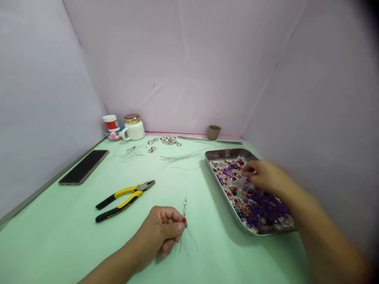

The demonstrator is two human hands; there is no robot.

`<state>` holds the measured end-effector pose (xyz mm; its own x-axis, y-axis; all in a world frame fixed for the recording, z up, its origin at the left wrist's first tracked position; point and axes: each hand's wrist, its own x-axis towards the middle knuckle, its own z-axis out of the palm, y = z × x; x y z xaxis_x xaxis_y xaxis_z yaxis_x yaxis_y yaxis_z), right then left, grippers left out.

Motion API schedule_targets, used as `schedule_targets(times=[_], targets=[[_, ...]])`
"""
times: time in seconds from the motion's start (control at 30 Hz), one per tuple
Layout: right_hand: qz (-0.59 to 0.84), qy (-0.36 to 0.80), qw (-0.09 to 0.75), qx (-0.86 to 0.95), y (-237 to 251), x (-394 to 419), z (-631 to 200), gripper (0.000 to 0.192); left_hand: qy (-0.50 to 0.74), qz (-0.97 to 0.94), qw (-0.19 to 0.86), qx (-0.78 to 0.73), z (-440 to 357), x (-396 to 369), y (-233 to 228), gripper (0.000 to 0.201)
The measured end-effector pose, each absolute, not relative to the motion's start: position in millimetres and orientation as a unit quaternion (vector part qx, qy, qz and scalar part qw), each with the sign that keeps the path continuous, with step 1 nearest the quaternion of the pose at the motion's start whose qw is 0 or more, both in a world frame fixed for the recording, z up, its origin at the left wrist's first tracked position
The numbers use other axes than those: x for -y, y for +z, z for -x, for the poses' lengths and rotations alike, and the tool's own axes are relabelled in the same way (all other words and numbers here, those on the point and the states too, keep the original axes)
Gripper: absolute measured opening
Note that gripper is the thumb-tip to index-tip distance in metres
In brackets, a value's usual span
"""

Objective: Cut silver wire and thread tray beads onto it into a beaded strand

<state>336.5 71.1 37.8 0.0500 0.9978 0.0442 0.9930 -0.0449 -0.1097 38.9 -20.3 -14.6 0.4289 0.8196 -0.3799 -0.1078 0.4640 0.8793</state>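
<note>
My left hand (164, 232) pinches a thin wire strung with beads (184, 207) between thumb and forefinger. Clear and white beads run up from the grip, with one red bead just above the thumb, and two loose wire ends hang below. Over the left part of a metal tray (220, 197) is my right hand (263, 173), slightly blurred, its fingers closed together. A tiny pale spot shows at those fingertips, too small to name. Loose beads (251, 201) in purple, red, clear, black and orange spread across the tray's bottom.
Pliers (127, 199) with yellow and black handles lie left of my left hand. Behind are a phone (84, 167), a lidded white mug (134, 129), finished beaded pieces (168, 140), loose wires (180, 156) and a small brown cup (213, 133). Pale walls enclose the table.
</note>
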Motion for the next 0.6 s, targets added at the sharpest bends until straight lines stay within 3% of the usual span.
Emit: schedule_targets(times=[0.07, 0.13, 0.23, 0.37, 0.6], targets=[[0.726, 0.008, 0.133, 0.675, 56, -60, -323, 0.012, 0.315, -0.404, 0.739, -0.437, -40, 20, -13, 0.012], [0.700, 0.036, 0.271, 0.660, 73, -43, -299, 0.012, 0.322, -0.396, 0.736, -0.445, -41, 19, -10, 0.013], [0.561, 0.270, 0.463, 0.631, 83, -14, -251, 0.013, 0.337, -0.393, 0.724, -0.455, -41, 20, -5, 0.016], [0.426, 0.545, 0.468, 0.550, 58, 13, -202, 0.015, 0.359, -0.396, 0.688, -0.491, -34, 19, -2, 0.017], [0.440, 0.647, 0.495, 0.378, 0, 31, -181, 0.027, 0.380, -0.415, 0.658, -0.500, -21, 14, -4, 0.016]])
